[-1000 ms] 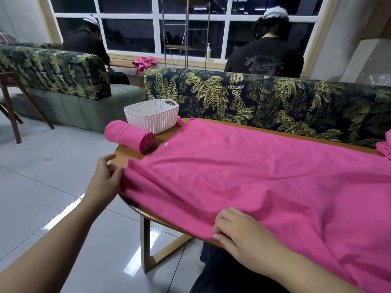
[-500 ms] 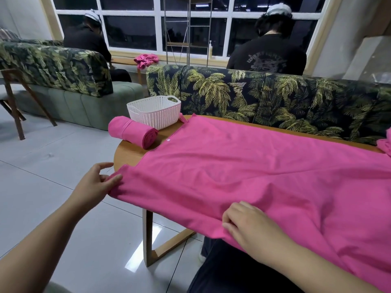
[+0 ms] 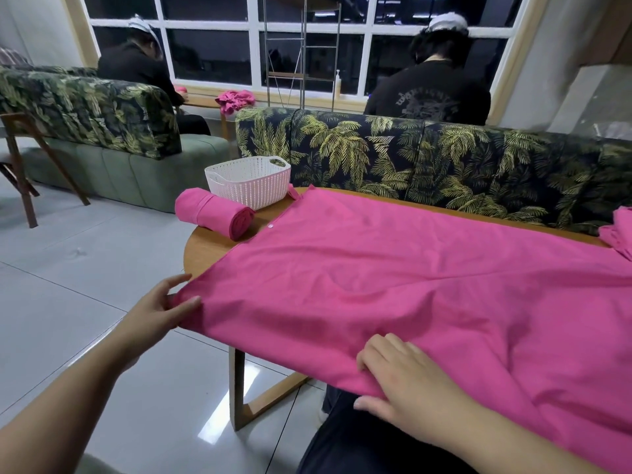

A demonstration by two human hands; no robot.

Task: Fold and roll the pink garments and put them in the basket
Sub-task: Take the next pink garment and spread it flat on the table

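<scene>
Pink garment (image 3: pixel 427 295) lies spread over the wooden table (image 3: pixel 208 241). L hand (image 3: pixel 154 313) pinches its near-left corner, R hand (image 3: pixel 407 381) pinches the near hem (thumb underneath). Rolled garment (image 3: pixel 213 213) sits beside white basket (image 3: pixel 249 181), touching it.

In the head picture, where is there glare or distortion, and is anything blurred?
Head view: bright glare patches on the floor tiles under the table; wide-angle bending curves the window frame near the edges; the spread garment, basket and both hands look sharp, without motion blur.
</scene>
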